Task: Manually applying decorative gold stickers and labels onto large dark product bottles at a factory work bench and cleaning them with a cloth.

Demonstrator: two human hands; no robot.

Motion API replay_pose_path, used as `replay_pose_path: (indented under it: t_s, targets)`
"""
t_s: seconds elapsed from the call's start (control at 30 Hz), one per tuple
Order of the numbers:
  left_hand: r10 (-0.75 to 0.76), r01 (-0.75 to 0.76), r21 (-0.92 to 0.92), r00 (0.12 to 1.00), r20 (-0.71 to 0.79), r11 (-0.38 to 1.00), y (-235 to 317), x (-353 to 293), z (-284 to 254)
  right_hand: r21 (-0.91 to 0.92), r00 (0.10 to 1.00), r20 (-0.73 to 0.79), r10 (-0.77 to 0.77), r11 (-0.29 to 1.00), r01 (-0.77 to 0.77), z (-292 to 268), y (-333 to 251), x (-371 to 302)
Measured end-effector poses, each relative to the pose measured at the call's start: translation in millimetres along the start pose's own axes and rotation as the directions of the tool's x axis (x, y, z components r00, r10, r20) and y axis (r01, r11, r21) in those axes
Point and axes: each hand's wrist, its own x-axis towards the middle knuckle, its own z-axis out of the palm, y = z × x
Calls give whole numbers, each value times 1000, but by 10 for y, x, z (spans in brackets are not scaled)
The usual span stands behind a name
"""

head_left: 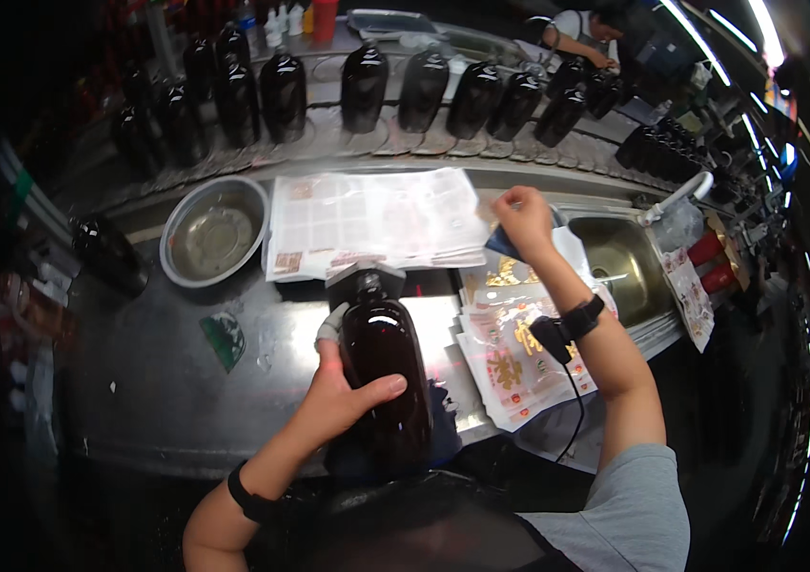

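Note:
A dark, glossy bottle (384,357) stands tilted in front of me, its neck pointing away. My left hand (343,386) is wrapped round its left side, thumb across the front and white coverings on some fingers. A grey block (340,284) sits behind the bottle's neck. My right hand (524,221) is closed in a pinch by the right edge of a stack of printed white sheets (376,214); what its fingers hold, if anything, is too small to make out. Just under that hand lies a dark blue piece (502,243). Below my right forearm are sheets with gold and red print (500,367).
A round metal basin (172,238) of liquid stands left of the sheets, a green scrap (224,340) nearer me. To the right is a sink (615,262) with a white faucet (681,195). Dark bottles (364,88) line a conveyor (328,133) behind; another person (581,38) works beyond.

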Motion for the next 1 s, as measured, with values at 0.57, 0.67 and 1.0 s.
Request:
replay_pose_path:
  t_s: [0.57, 0.67, 1.0]
  targets:
    - [-39, 39, -42, 999, -10, 998, 97, -19, -223, 560, 871, 476, -122, 806, -193, -784, -1385, -1307]
    - [-67, 71, -81, 997, 43, 994, 122, 1, -291, 575, 806, 580, -118, 761, -302, -823, -1505, -1355]
    - [-99, 121, -368, 992, 78, 922, 24, 59, -468, 559, 773, 607, -185, 791, -249, -477, -1917, -1438]
